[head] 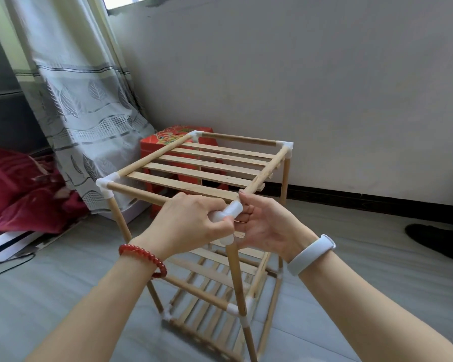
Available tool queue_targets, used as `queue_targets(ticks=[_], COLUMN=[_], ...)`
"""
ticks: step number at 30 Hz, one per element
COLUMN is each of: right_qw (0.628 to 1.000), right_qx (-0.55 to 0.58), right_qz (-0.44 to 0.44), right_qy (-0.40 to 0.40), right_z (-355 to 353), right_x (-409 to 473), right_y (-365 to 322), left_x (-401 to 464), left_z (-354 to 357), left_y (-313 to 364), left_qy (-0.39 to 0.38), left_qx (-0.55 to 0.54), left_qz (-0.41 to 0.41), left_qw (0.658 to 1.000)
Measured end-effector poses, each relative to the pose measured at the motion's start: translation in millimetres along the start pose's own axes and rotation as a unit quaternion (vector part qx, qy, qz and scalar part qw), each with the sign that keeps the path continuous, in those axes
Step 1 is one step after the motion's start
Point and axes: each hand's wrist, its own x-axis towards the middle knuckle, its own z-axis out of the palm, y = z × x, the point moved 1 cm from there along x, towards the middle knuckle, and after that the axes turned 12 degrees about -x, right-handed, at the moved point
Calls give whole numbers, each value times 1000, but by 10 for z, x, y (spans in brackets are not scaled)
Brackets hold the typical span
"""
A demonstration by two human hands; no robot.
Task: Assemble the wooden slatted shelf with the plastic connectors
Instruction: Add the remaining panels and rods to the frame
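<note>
A wooden slatted shelf [194, 176] stands upright on the floor, with a top tier of slats and lower tiers beneath. White plastic connectors join its rods at the corners, such as the near left connector [105, 186] and the far right connector [286, 147]. My left hand [186, 223] and my right hand [267, 226] both close around the near right corner connector [229, 210]. The front rod and the right side rod meet at that connector, and the upright rod [234, 273] runs down from it. My fingers hide most of the joint.
A red patterned box [165, 142] stands behind the shelf by the wall. A grey leaf-print curtain [89, 105] hangs at the left, with red bedding [13, 186] beyond it. A dark shoe [434, 239] lies on the grey floor at the right.
</note>
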Motion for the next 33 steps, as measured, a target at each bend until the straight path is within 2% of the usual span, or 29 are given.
queue_targets(ticks=[2, 4, 6, 10, 13, 16, 18, 22, 33], right_qw=[999, 998, 997, 998, 1000, 996, 993, 994, 996], right_qx=[28, 44, 59, 56, 17, -85, -112, -91, -64], right_qz=[-4, -10, -13, -2, 24, 39, 38, -3, -37], right_qy=[-18, -36, -39, -23, -2, -9, -9, 58, 41], right_z=[163, 327, 480, 751, 789, 723, 703, 677, 735], right_x=[77, 170, 241, 357, 404, 422, 434, 462, 521], right_y=[76, 184, 269, 401, 436, 382, 338, 273, 212], left_x=[-133, -313, -481, -708, -755, -742, -728, -706, -666], left_z=[-77, -105, -82, -40, -23, -5, 4, -5, -93], left_y=[-155, -331, -478, -650, -707, -767, -788, -796, -823], left_qy=[35, 123, 173, 208, 213, 214, 202, 184, 188], left_qx=[29, 52, 42, -50, -75, -100, -128, -132, -123], left_qz=[31, 68, 41, -26, -38, -36, -50, -70, -93], left_qw=[999, 989, 983, 977, 973, 971, 970, 971, 970])
